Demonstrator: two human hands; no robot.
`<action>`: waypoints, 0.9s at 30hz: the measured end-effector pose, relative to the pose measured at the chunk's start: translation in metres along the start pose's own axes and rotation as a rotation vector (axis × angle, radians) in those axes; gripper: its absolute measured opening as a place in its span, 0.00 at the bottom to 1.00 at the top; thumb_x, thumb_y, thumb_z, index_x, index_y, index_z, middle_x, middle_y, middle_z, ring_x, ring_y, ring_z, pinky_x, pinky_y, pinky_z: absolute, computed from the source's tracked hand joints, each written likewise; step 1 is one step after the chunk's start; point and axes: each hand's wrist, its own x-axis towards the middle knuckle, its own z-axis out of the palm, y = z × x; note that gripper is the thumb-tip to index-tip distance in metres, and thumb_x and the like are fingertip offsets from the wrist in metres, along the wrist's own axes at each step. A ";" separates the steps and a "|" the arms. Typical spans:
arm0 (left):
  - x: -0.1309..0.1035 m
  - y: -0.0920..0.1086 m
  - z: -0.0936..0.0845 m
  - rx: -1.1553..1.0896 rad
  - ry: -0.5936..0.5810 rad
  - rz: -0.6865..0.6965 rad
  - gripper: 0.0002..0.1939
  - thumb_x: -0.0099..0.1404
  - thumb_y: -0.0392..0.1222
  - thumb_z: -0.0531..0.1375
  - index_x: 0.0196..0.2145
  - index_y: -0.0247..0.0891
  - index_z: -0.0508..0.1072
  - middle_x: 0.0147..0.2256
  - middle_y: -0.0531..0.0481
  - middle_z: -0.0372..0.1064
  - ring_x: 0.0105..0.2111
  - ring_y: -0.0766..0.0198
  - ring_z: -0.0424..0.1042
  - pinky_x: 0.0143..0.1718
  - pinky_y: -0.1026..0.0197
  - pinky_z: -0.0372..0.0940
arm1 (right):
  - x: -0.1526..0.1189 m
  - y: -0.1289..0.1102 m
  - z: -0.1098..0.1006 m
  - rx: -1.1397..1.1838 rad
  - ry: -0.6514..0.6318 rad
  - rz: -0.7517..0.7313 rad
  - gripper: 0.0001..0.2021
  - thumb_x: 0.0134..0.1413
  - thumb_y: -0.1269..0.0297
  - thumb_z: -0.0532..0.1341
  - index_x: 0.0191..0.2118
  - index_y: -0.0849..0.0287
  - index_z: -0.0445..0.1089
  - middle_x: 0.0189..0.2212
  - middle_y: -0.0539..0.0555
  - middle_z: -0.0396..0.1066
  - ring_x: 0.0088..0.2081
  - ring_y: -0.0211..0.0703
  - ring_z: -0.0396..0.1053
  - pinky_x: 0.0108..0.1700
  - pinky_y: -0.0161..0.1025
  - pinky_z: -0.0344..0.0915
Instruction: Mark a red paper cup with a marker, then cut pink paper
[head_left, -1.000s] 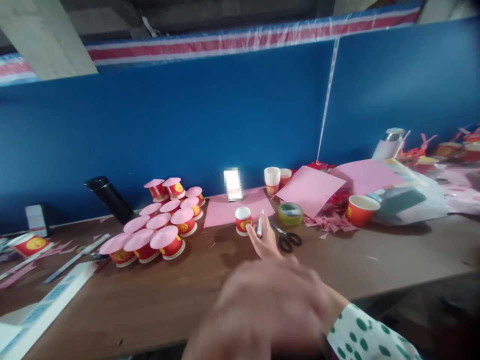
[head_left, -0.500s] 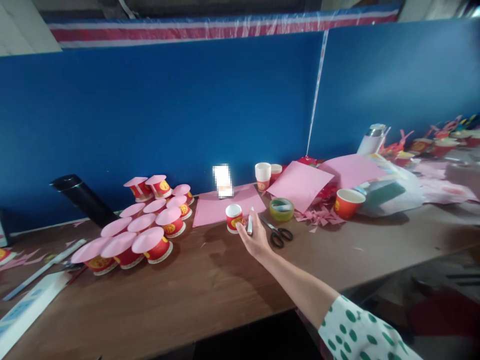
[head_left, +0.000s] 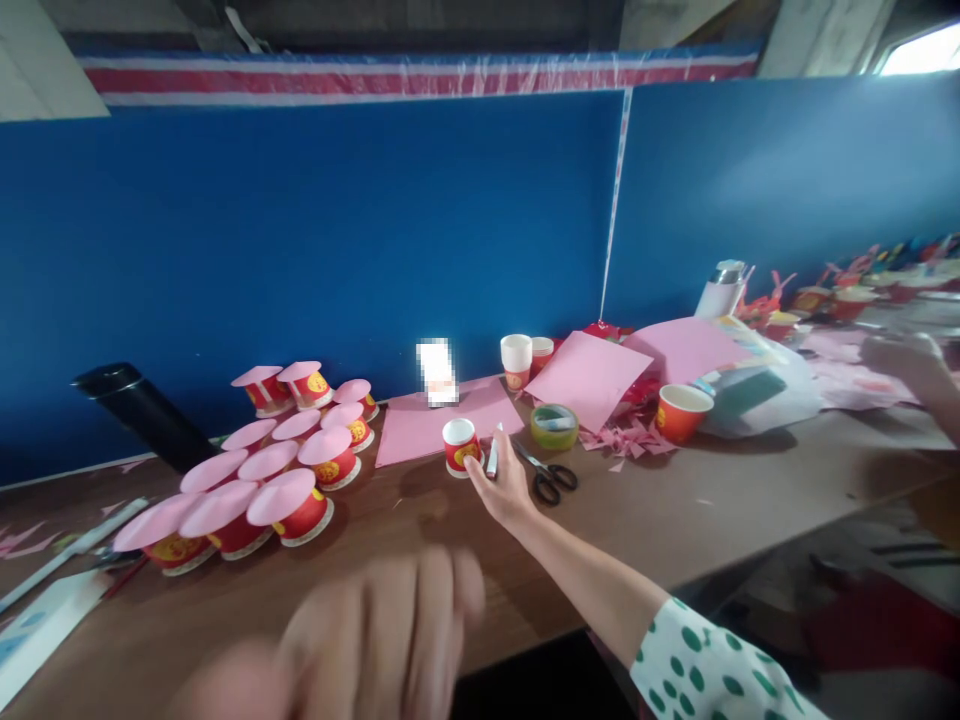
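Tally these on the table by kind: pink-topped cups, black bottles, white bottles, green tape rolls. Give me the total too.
Pink-topped cups: 12
Black bottle: 1
White bottle: 1
Green tape roll: 1
Total: 15

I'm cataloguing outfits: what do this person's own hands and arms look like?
The right arm has a white sleeve with green spots; the right hand is gloveless. The left hand is blurred but gloveless, its sleeve unseen.
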 end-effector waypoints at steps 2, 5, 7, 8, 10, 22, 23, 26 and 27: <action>0.051 -0.012 0.004 -0.013 0.216 0.095 0.11 0.56 0.55 0.54 0.24 0.52 0.72 0.23 0.53 0.67 0.33 0.59 0.69 0.43 0.48 0.63 | 0.000 0.001 0.001 0.001 -0.009 -0.006 0.28 0.49 0.57 0.57 0.55 0.59 0.52 0.46 0.58 0.65 0.47 0.49 0.65 0.47 0.43 0.62; 0.112 -0.051 -0.007 0.241 0.423 0.062 0.19 0.49 0.48 0.64 0.39 0.42 0.69 0.36 0.49 0.68 0.41 0.58 0.67 0.47 0.50 0.59 | 0.000 0.004 0.004 0.019 -0.018 -0.024 0.28 0.49 0.58 0.58 0.56 0.57 0.52 0.46 0.58 0.66 0.47 0.49 0.65 0.47 0.43 0.62; 0.133 -0.081 -0.021 0.343 0.301 -0.049 0.29 0.45 0.46 0.67 0.45 0.39 0.65 0.45 0.43 0.65 0.47 0.53 0.64 0.49 0.50 0.58 | 0.000 0.006 0.005 0.039 -0.030 -0.021 0.28 0.49 0.58 0.58 0.56 0.56 0.51 0.46 0.57 0.66 0.47 0.50 0.66 0.46 0.44 0.63; 0.139 -0.094 -0.028 0.369 0.263 -0.075 0.31 0.43 0.44 0.68 0.45 0.38 0.65 0.47 0.40 0.63 0.49 0.52 0.63 0.49 0.50 0.58 | 0.001 0.007 0.006 0.041 -0.037 -0.013 0.28 0.49 0.59 0.58 0.56 0.56 0.51 0.46 0.58 0.66 0.46 0.50 0.66 0.46 0.44 0.63; 0.142 -0.114 -0.037 0.397 0.163 -0.082 0.32 0.42 0.43 0.68 0.46 0.37 0.64 0.49 0.39 0.61 0.51 0.51 0.61 0.50 0.50 0.57 | 0.001 0.007 0.006 0.041 -0.045 0.002 0.28 0.49 0.61 0.57 0.56 0.57 0.51 0.47 0.58 0.66 0.47 0.50 0.66 0.47 0.45 0.63; 0.133 -0.128 -0.045 0.427 0.091 0.001 0.25 0.47 0.43 0.66 0.44 0.36 0.66 0.41 0.42 0.68 0.43 0.54 0.67 0.46 0.52 0.59 | 0.000 0.001 0.001 0.051 -0.111 -0.019 0.26 0.49 0.65 0.55 0.56 0.56 0.55 0.46 0.57 0.66 0.50 0.49 0.63 0.50 0.44 0.60; 0.132 -0.126 -0.045 0.431 0.103 0.003 0.25 0.47 0.43 0.66 0.43 0.36 0.67 0.40 0.43 0.69 0.42 0.54 0.68 0.46 0.53 0.59 | -0.001 0.000 0.000 0.058 -0.117 -0.030 0.25 0.49 0.65 0.55 0.56 0.57 0.55 0.45 0.56 0.67 0.50 0.48 0.64 0.50 0.43 0.61; 0.130 -0.123 -0.045 0.408 0.103 0.008 0.24 0.48 0.44 0.65 0.43 0.36 0.67 0.40 0.43 0.69 0.41 0.56 0.68 0.44 0.55 0.60 | -0.002 -0.004 -0.002 0.068 -0.110 -0.062 0.25 0.51 0.63 0.55 0.56 0.58 0.54 0.46 0.57 0.66 0.48 0.48 0.64 0.49 0.43 0.61; 0.130 -0.122 -0.045 0.382 0.101 0.002 0.24 0.49 0.44 0.65 0.43 0.36 0.67 0.40 0.43 0.69 0.41 0.56 0.68 0.43 0.55 0.61 | -0.003 -0.004 -0.002 0.063 -0.096 -0.074 0.25 0.51 0.62 0.55 0.56 0.58 0.54 0.47 0.58 0.65 0.49 0.48 0.64 0.49 0.43 0.61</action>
